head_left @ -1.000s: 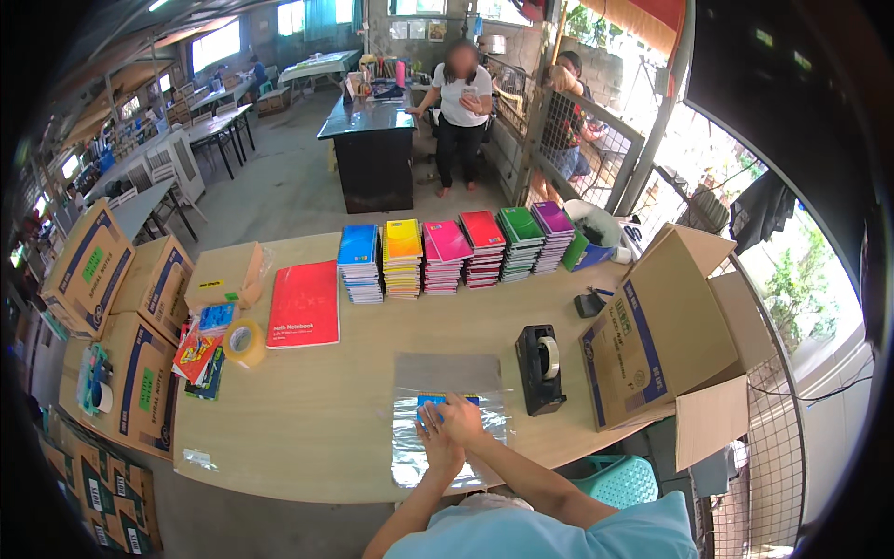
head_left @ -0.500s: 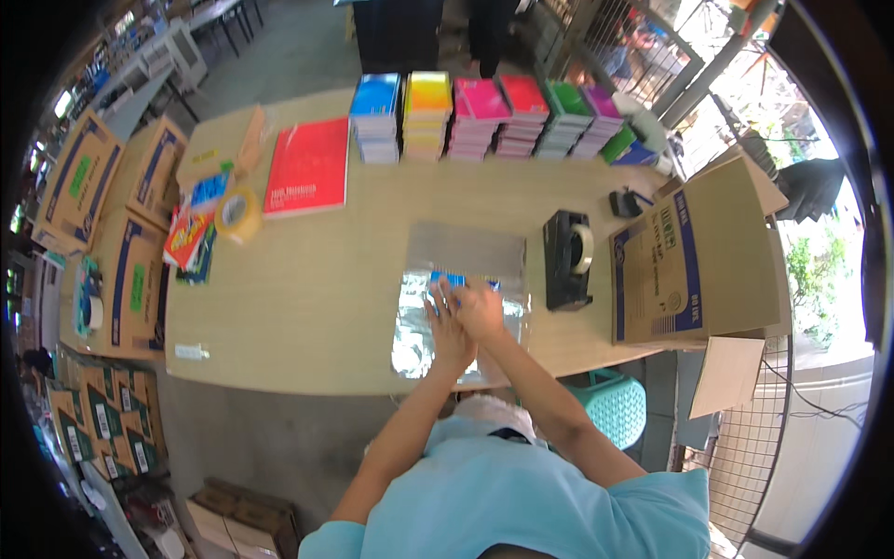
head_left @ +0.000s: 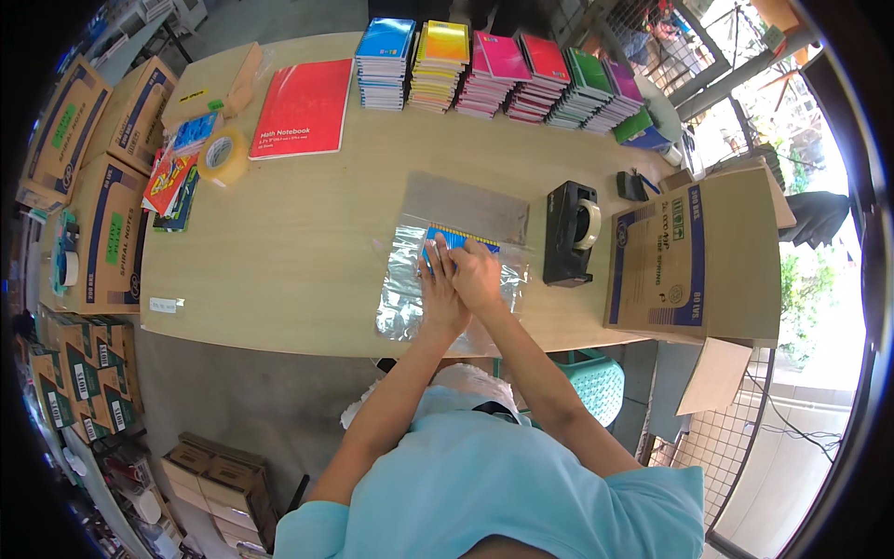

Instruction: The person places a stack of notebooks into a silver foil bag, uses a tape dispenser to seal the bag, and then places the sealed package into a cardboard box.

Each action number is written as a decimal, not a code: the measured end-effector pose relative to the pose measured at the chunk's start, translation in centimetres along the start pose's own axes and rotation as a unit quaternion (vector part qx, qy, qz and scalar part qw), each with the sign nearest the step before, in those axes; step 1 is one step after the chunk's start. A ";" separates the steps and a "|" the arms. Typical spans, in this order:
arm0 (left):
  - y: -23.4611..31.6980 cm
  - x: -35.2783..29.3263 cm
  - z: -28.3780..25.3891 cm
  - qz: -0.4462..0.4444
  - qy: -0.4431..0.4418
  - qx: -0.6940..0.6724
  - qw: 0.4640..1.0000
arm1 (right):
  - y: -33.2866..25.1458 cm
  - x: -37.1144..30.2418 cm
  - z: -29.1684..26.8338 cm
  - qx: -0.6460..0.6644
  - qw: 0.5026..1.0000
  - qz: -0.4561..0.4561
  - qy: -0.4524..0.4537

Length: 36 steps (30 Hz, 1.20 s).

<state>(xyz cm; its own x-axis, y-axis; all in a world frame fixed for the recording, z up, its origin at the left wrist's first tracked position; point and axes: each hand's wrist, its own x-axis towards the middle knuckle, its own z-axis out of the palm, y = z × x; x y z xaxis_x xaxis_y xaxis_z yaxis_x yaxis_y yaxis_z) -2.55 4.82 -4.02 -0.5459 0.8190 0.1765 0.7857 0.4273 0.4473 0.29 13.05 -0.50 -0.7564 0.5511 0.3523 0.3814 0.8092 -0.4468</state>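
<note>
A small blue spiral notebook (head_left: pixel 454 237) lies with a clear plastic bag (head_left: pixel 400 303) on the table in front of me. The bag's grey upper part stretches flat past the notebook, and its lower part is wrinkled and shiny. My left hand (head_left: pixel 442 289) rests on the notebook and plastic with its fingers laid out. Right beside it, my right hand (head_left: pixel 479 275) has its fingers bent and drawn together on the plastic at the notebook. The hands touch each other and cover most of the notebook.
Stacks of coloured notebooks (head_left: pixel 484 74) line the far edge. A black tape dispenser (head_left: pixel 566 233) and an open carton (head_left: pixel 689 261) stand at right. Leftward are a red notebook (head_left: pixel 303 107), a tape roll (head_left: pixel 223 156) and cartons (head_left: pixel 112 233). A green stool (head_left: pixel 596 387) is below.
The whole view has shifted, so the table and its things sit higher in the picture. Both hands remain on the blue notebook and plastic bag, with little movement against them.
</note>
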 end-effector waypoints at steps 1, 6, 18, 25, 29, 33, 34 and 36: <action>0.1 0.1 -0.2 0.002 0.007 -0.015 1.000 | -0.1 0.0 0.0 -0.014 1.000 -0.002 0.006; 0.1 -0.9 -3.2 -0.041 -0.091 -0.034 0.994 | 0.8 -0.7 -0.2 -0.050 0.996 -0.050 -0.061; -8.4 0.3 -5.0 0.220 -0.009 0.029 0.975 | -0.7 -4.4 0.7 -0.165 0.977 -0.123 -0.061; -7.4 0.2 -5.0 0.231 -0.021 0.034 0.972 | 2.5 -8.7 -2.6 -0.087 0.992 -0.092 0.004; -7.0 -0.2 -4.8 0.192 0.010 0.014 0.981 | 8.2 -10.2 -6.5 0.083 0.990 0.054 0.097; -6.2 -0.2 -4.3 0.187 0.029 0.017 0.982 | 19.0 -7.2 -13.6 0.162 0.869 0.427 0.192; -6.0 0.1 -4.4 0.183 0.034 0.019 0.982 | 20.2 -6.3 -14.3 0.361 0.756 0.536 0.109; -5.5 0.2 -4.6 0.193 0.030 0.022 0.981 | 21.0 -6.1 -14.0 0.395 0.727 0.553 0.096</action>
<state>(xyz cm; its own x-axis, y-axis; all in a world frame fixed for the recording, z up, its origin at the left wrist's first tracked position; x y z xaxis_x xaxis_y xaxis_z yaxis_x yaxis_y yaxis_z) -8.36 0.91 -2.44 -0.2206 0.8998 0.3764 0.9482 0.1073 0.2991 20.36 29.52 -0.53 -0.1021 0.8553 -0.5079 0.2184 -0.4789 -0.8503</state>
